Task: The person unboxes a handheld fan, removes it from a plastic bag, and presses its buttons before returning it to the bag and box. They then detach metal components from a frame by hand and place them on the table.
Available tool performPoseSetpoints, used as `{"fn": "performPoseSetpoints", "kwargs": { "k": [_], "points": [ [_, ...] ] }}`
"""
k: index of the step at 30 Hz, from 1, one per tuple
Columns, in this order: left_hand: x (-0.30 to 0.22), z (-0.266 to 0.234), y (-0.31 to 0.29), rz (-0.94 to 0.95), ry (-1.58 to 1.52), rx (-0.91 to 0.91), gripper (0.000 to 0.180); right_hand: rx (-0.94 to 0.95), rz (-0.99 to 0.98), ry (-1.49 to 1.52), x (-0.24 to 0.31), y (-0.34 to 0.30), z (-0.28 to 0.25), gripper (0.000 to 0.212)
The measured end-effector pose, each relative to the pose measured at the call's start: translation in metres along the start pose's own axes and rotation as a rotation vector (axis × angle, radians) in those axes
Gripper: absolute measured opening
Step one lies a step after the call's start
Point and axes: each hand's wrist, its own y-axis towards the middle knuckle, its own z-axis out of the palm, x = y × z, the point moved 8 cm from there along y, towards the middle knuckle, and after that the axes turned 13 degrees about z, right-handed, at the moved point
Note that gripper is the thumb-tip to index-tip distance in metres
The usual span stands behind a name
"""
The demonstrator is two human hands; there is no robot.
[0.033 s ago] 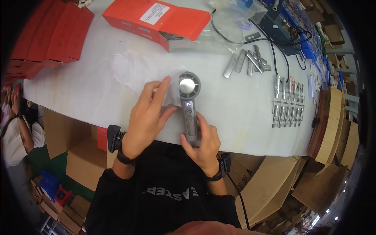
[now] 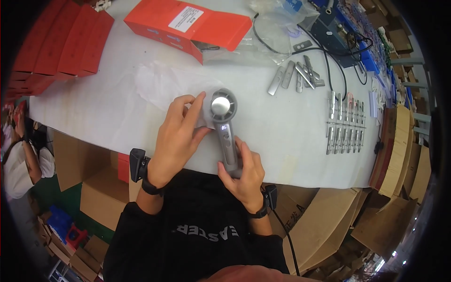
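A grey handheld fan [image 2: 227,145] with a round head and a silver centre is held just above the near edge of the table. My right hand [image 2: 245,175] grips the lower end of its handle between thumb and fingers. A small lit display shows on the handle, blurred by motion. My left hand [image 2: 174,136] is beside the fan head, thumb and index finger apart, with nothing visible gripped. A thin translucent plastic bag [image 2: 157,87] lies on the table beyond my left fingers and reaches behind the fan head.
An open red box [image 2: 159,21] lies at the far side; several red boxes [image 2: 70,42] are stacked at left. Loose grey handle parts [image 2: 287,75] and a rack of metal parts [image 2: 345,123] lie on the right. Black cables [image 2: 328,70] run beside a dark device [image 2: 331,35].
The fan has tilted a little to the left, its head shifting left and slightly nearer to me. My hands have barely moved.
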Motion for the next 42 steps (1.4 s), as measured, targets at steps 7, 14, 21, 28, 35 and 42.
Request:
{"fn": "performPoseSetpoints", "kwargs": {
  "k": [7,14,21,28,35,42],
  "points": [
    [-0.008,-0.015,-0.006,0.338,-0.158,0.045,0.063,0.044,-0.011,0.12,-0.003,-0.007,-0.01,0.073],
    [-0.029,-0.022,-0.014,0.406,0.212,-0.141,0.056,0.026,0.128,0.125,-0.012,-0.011,-0.013,0.07],
    [-0.041,-0.007,-0.015,0.45,0.186,-0.205,0.05,-0.011,0.068,-0.175,-0.001,-0.018,-0.025,0.052],
    [-0.05,-0.006,-0.025,0.541,0.053,-0.355,0.043,-0.031,0.139,0.179,-0.003,-0.012,-0.024,0.047],
    [-0.075,0.002,-0.042,0.623,0.06,-0.338,0.044,-0.02,0.403,0.514,-0.026,-0.026,-0.013,0.049],
    [-0.101,-0.035,-0.041,0.499,-0.393,-0.414,0.034,-0.019,0.149,0.869,-0.009,-0.028,-0.021,0.059]
  ]
}}
